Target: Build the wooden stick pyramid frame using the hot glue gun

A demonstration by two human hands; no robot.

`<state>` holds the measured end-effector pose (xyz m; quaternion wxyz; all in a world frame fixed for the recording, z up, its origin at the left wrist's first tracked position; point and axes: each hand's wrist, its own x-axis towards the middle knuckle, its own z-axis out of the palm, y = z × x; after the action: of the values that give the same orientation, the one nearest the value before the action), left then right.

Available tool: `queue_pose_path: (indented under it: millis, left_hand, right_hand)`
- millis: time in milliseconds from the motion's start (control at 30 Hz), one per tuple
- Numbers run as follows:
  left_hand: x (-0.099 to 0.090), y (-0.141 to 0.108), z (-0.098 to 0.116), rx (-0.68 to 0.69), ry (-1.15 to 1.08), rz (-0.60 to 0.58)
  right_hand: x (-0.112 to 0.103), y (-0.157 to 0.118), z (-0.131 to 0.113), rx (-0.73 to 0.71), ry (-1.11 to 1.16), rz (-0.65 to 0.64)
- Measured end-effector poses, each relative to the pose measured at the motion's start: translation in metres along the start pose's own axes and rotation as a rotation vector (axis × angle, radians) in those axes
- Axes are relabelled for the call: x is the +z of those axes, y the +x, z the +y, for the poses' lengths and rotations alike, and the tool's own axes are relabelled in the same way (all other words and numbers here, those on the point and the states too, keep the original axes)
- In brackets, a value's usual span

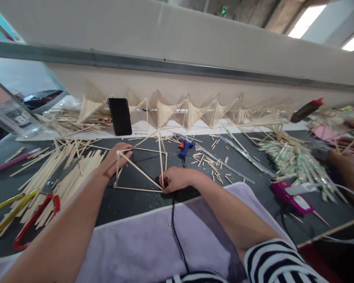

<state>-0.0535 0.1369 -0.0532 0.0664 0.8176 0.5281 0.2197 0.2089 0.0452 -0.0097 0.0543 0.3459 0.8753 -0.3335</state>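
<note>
A frame of thin wooden sticks (140,171) stands on the dark tabletop between my hands, joined at its corners, with a diagonal stick across its near side. My left hand (117,158) is at its upper left, fingers bent round a joint at the back. The right hand (177,179) pinches the near lower right corner, where several sticks meet; its fingertips partly cover that joint. Just behind the frame lies a blue glue gun (185,146), its black cord (174,224) running toward me under my right hand.
Loose sticks (90,161), red-handled cutters (50,204) and yellow-handled ones (14,210) lie left. A phone (120,116) leans before twisted stick models (168,110). Right are bundled sticks (295,157), a magenta glue gun (292,197) and another person's hand (343,163). A lilac cloth (129,243) lies nearest me.
</note>
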Motion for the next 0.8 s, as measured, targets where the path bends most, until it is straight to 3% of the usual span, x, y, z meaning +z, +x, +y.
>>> queue_pose_path:
  millis: [367, 533, 733, 800]
  left_hand:
    - [0.001, -0.002, -0.004, -0.015, 0.017, 0.018]
    - [0.001, 0.0, -0.006, -0.048, 0.005, 0.035]
    - [-0.003, 0.003, -0.003, -0.038, 0.026, -0.002]
    - [-0.004, 0.003, -0.002, -0.026, 0.033, -0.002]
  right_hand:
    - [-0.002, 0.001, 0.016, 0.003, 0.158, 0.035]
    - [-0.019, -0.013, 0.028, 0.077, 0.388, 0.024]
    - [-0.051, -0.051, 0.055, 0.228, 0.66, 0.249]
    - [-0.052, -0.052, 0.064, 0.384, 0.625, 0.37]
